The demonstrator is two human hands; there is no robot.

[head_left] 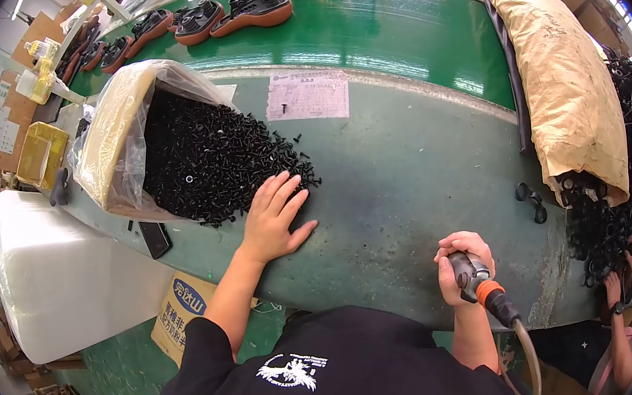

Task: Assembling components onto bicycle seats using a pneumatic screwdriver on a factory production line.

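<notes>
A big heap of small black screws [208,151] spills onto the green tabletop from a tipped cream container [113,139] lined with clear plastic. My left hand [272,223] lies palm down at the heap's near right edge, fingers spread, the fingertips touching the outermost screws. Farther right, near the table's front edge, my right hand [476,247] is wrapped round a grey air-powered driver [467,275] with an orange ring. A hose [533,356] runs from the driver down toward the lower edge. The driver's working tip is hidden.
Beyond the table, several brown-and-black moulded units [250,12] sit on a green conveyor [390,26]. A printed sheet [307,96] and a dark phone [155,238] lie on the table. At right, a paper sack [566,80] spills black parts [608,232] beside a co-worker's hands [625,274].
</notes>
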